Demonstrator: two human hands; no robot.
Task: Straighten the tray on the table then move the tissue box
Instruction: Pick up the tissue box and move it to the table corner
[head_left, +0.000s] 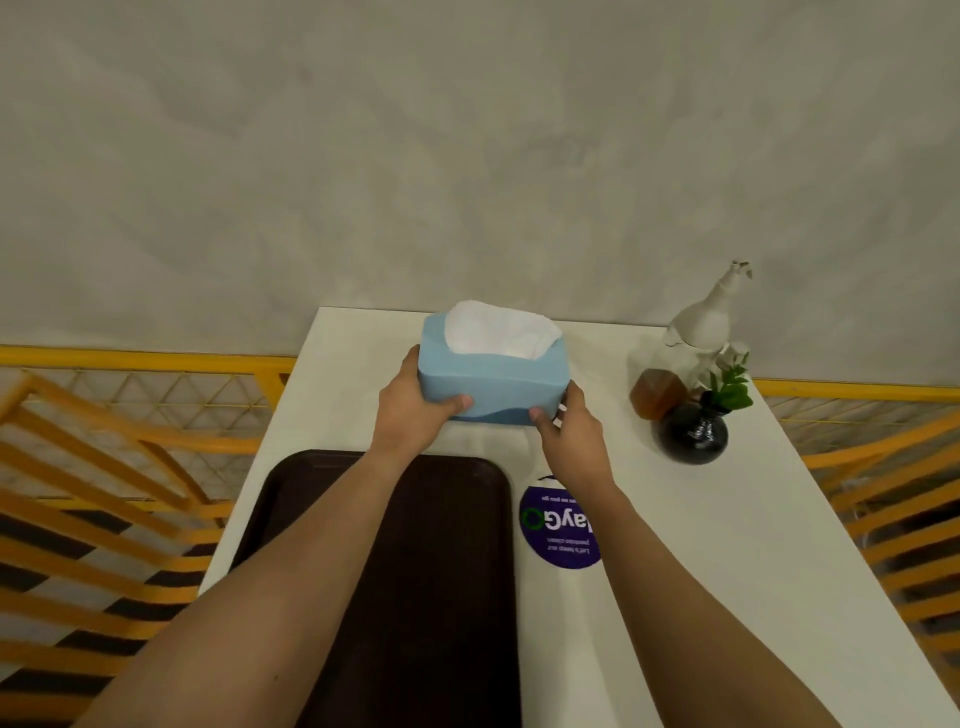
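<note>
A light blue tissue box (493, 382) with white tissue sticking out of its top is near the far edge of the white table (727, 545). My left hand (415, 410) grips its left end, thumb on the front face. My right hand (569, 423) grips its lower right corner. A dark brown tray (441, 571) lies on the near left part of the table, its long sides running parallel to the table's left edge. My left forearm crosses over the tray and hides part of it.
A black round vase with a green sprig (693, 431), a glass bottle of amber liquid (657, 397) and a white spray bottle (709, 317) stand at the table's far right. A round purple sticker (558, 525) lies right of the tray. Yellow railings (130, 467) flank the table; a grey wall stands behind.
</note>
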